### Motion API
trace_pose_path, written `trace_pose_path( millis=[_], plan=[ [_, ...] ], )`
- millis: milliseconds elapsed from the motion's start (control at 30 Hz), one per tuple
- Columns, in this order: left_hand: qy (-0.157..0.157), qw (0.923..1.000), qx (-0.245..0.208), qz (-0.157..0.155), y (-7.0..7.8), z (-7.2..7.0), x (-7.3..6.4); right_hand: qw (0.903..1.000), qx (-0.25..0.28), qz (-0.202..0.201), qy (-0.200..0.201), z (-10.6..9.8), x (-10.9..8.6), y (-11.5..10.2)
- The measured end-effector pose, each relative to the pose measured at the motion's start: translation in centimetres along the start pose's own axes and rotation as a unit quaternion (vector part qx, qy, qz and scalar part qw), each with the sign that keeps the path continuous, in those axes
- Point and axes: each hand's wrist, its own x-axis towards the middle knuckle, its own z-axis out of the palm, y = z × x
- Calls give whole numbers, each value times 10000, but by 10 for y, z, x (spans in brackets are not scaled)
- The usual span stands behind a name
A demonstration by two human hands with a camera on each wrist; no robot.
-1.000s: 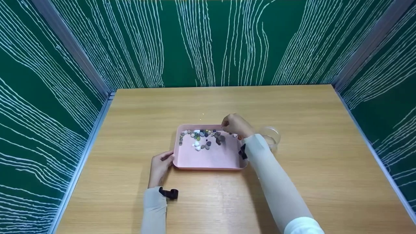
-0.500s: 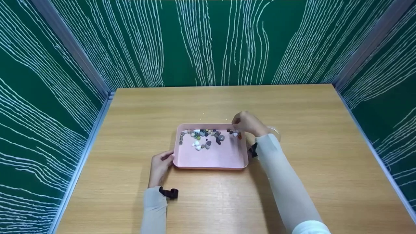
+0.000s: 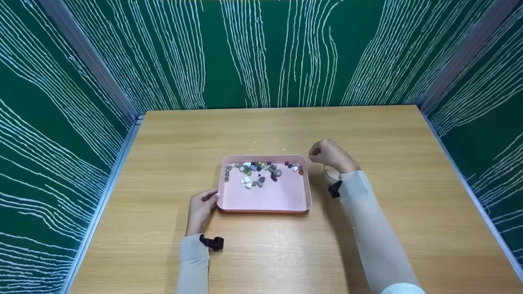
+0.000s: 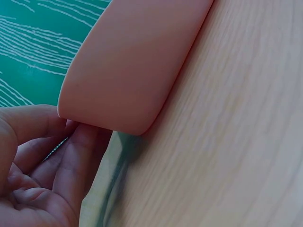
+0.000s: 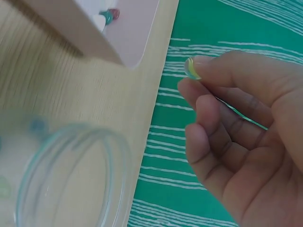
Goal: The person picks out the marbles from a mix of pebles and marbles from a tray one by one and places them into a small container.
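Between thumb and index finger, my right hand (image 5: 246,113) pinches a clear glass marble (image 5: 191,69) with a yellow-green swirl. In the head view this hand (image 3: 333,156) is off the far right corner of a pink tray (image 3: 267,201), above a clear jar (image 3: 331,174). The jar's open mouth (image 5: 71,175) shows in the right wrist view, with blurred blue and green spots inside. My left hand (image 3: 201,211) grips the tray's left edge; its thumb and fingers meet the corner (image 4: 102,116) in the left wrist view.
Several pebbles and marbles lie along the tray's far side, with a cluster of grey stones (image 3: 276,173) and white stones (image 3: 247,182) nearer its middle. Tiny pale bits (image 3: 284,149) are on the wooden table (image 3: 196,139) behind it. Green, white-lined panels (image 3: 245,53) enclose the table.
My right hand has moved right, from over the tray's far side to beyond its right corner, uncovering small stones there. The left hand stays on the tray.
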Motion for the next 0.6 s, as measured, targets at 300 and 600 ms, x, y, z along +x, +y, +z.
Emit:
trace_pose_path(
  millis=[300,600],
  plan=[
    [10,10000,14,6,0,0,0,9999,-17,-114,46,-12,-11,21],
    [20,9998,208,68,2,0,-1,9998,-19,-200,45,-21,-23,38]
  ],
)
